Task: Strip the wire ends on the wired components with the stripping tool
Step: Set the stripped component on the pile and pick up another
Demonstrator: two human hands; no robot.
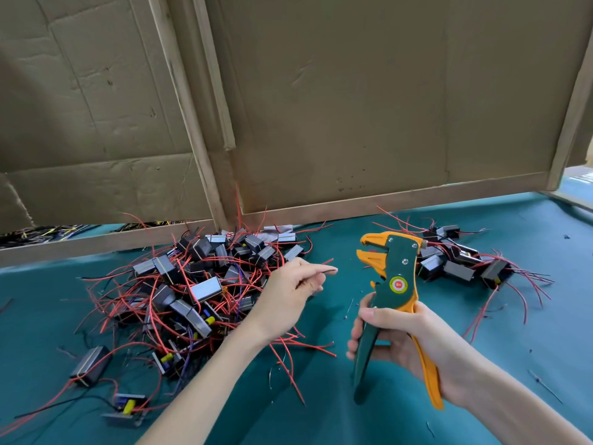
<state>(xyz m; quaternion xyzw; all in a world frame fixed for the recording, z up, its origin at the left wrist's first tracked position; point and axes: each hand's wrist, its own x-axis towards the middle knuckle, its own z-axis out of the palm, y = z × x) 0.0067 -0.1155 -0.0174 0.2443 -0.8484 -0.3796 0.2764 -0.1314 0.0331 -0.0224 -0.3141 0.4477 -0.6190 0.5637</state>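
Right hand (401,342) lower right, gripping handles of upright green-and-orange stripping tool (398,284), left hand (288,290) at centre, fingers loosely extended, beside large pile of wired components (192,284) on teal counter (353,419), smaller pile (465,261) at right

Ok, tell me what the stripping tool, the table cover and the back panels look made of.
Stripping tool: green and orange body looks like moulded matte plastic, with shiny metal screws. Table cover: teal, matte, probably felt or cloth. Back panels: creased brown cardboard, framed in bare wood strips.
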